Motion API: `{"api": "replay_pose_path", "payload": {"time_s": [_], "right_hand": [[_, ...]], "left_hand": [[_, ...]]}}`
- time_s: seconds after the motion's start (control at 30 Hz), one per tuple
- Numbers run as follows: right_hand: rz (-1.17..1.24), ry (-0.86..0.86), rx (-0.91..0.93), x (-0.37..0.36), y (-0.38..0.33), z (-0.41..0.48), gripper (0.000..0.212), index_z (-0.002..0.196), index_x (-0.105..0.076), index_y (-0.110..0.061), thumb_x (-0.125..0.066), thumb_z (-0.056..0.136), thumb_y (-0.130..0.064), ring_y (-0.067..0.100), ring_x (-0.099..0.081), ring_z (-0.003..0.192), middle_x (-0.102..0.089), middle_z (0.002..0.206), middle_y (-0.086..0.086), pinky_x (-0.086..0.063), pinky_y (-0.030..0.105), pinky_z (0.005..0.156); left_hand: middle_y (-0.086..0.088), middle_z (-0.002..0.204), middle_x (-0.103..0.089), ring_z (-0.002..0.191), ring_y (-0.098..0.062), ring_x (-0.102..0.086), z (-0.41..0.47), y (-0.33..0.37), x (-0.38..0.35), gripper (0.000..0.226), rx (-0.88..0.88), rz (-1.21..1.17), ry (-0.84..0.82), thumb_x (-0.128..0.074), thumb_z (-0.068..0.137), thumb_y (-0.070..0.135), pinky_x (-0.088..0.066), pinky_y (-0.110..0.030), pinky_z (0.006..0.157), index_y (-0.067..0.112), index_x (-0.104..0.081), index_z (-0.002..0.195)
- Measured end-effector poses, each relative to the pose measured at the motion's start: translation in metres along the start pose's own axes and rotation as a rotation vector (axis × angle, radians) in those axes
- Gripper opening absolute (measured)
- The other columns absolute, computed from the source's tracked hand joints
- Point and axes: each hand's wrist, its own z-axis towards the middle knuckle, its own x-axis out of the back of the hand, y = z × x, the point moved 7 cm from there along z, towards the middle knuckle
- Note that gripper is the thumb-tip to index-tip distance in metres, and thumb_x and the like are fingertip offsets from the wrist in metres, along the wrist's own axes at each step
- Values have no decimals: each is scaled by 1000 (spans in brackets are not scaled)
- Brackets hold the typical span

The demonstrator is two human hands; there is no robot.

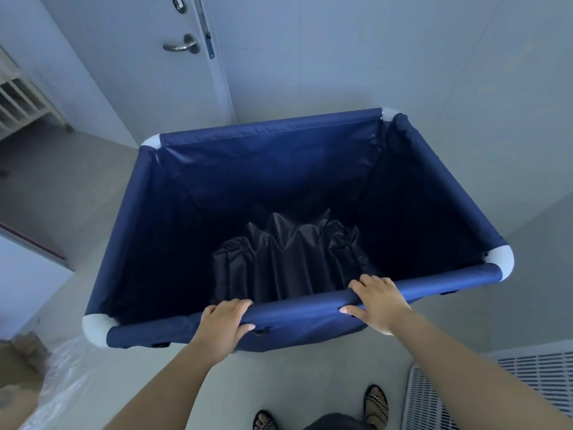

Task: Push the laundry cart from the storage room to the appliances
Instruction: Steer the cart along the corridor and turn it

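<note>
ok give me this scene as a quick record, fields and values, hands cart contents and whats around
left hand: left hand wrapped over the cart's near rail
right hand: right hand gripping the same rail, further right
cart: navy blue fabric laundry cart with white plastic corner joints
contents: crumpled dark fabric at the bottom, otherwise bare
ahead: pale grey door with metal lever handle, edge showing, past the far rail
left side: white slatted wooden frame
lower right: white louvred panel on the floor

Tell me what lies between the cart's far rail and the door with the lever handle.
In the head view, only bare grey floor shows between the cart's far rail and the door; both hands grip the near rail.
</note>
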Motion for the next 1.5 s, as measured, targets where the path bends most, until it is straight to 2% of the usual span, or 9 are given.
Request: {"api": "replay_pose_path", "payload": {"time_s": [0.43,0.77,1.5], "right_hand": [[-26,-31,-14,-1,-7,-2,59,119,-46,-23,-30,88,-71,21,-47,104,-51,111,-1,-31,32,98],[-27,-8,-54,1,-2,5,61,122,-46,-23,-27,88,-71,19,-48,103,-51,110,-2,-31,32,97],[-22,-53,-158,6,82,-9,62,126,-43,-22,-26,90,-70,19,-48,105,-51,114,0,-32,32,100]], "left_hand": [[16,136,-44,126,-10,-39,1,-4,-5,45,23,118,-106,-34,100,43,-23,-32,103,32,-26,143],[16,136,-43,123,-11,-40,23,-8,2,45,1,181,-119,-35,99,44,-25,-32,101,33,-26,142],[14,132,-46,118,-14,-42,86,65,-2,45,-93,178,-129,-37,98,45,-25,-33,97,33,-28,141]]}}
